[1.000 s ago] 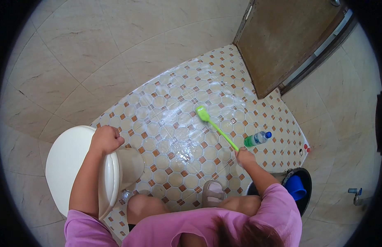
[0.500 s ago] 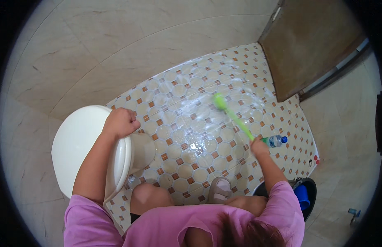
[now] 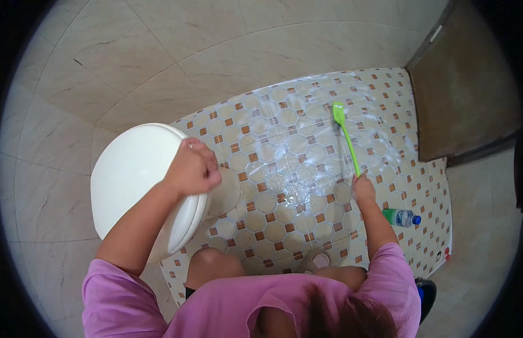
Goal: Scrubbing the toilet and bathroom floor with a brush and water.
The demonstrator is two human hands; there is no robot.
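My right hand [image 3: 363, 188] is wrapped round the lower end of a bright green long-handled scrub brush [image 3: 351, 147]. The brush head lies at the far end of its handle, over the wet, soapy tiled floor [image 3: 275, 231]; its bristle side is turned from view. My left hand [image 3: 195, 168] is curled into a fist at the rim of the white toilet [image 3: 132, 174], with nothing visible in it. White foam streaks the tiles around and beyond the brush head. Right of my right forearm, a clear plastic bottle [image 3: 405, 218] with a green part and blue cap lies on its side.
A brown door [image 3: 467, 90] stands at the far right. Pale tiled walls [image 3: 228, 50] bound the floor. At the lower right is a dark bucket [image 3: 429, 298] with something blue inside, partly hidden by my sleeve. My knees and one sandalled foot [image 3: 316, 261] are close below.
The brush has swung from slanting far left to nearly straight ahead, its head lifted farther away. My view has shifted, so the toilet, bottle and door appear displaced. Both grips stay closed.
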